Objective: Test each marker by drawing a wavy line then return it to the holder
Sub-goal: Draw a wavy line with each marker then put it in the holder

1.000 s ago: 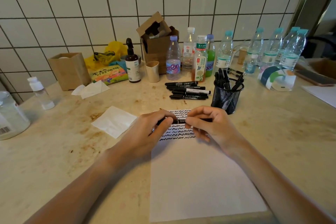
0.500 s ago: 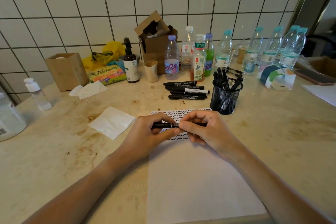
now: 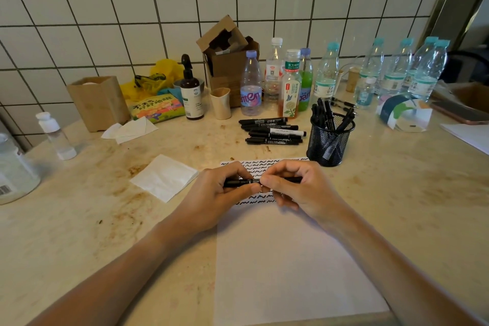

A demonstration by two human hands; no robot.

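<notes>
Two hands hold one black marker (image 3: 260,181) level above the paper's (image 3: 288,259) wavy lines, just short of the mesh holder (image 3: 330,140): left hand (image 3: 219,193) gripping one end, right hand (image 3: 293,188) pinching the other. Judging by this, the cap is being pulled off or pressed on; which cannot be told. Loose markers (image 3: 272,131) lie beside the holder.

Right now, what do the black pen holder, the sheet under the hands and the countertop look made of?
Black mesh pen holder: looks like painted wire mesh, its see-through grid showing the markers inside. White sheet: matte paper, thin and flat, bearing inked wavy lines. Beige countertop: probably polished stone or a laminate imitation, with mottled veining, a slight sheen and brown stains.
</notes>
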